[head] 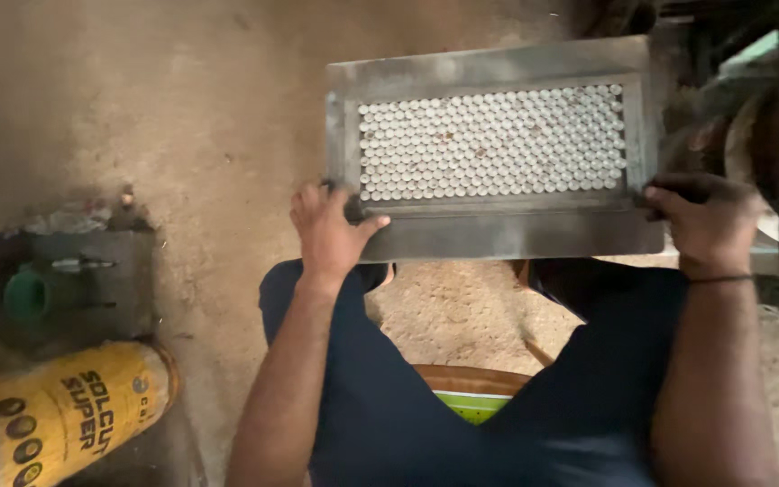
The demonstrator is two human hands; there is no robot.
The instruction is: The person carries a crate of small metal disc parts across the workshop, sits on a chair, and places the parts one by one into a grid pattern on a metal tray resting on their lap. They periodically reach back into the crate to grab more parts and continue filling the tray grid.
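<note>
- Head view: a grey metal frame [498, 233] is held flat above the person's knees, over the bare concrete floor [182, 108].
- The frame's sunken middle is packed with rows of small white round pieces [493, 142] set in a honeycomb pattern (a few look brownish).
- The left hand [328, 227] clasps the frame's near left corner, thumb lying on top of the near rim, fingers curled under.
- The right hand [705, 221] clasps the near right corner in the same way; a thin dark band [719, 279] circles its wrist.
- Both legs wear dark blue trousers [389, 397], knees spread apart beneath the frame.
- Near the floor's left edge lies a yellow can [65, 415] on its side, just behind it a dark block with a green pipe end [27, 293].
</note>
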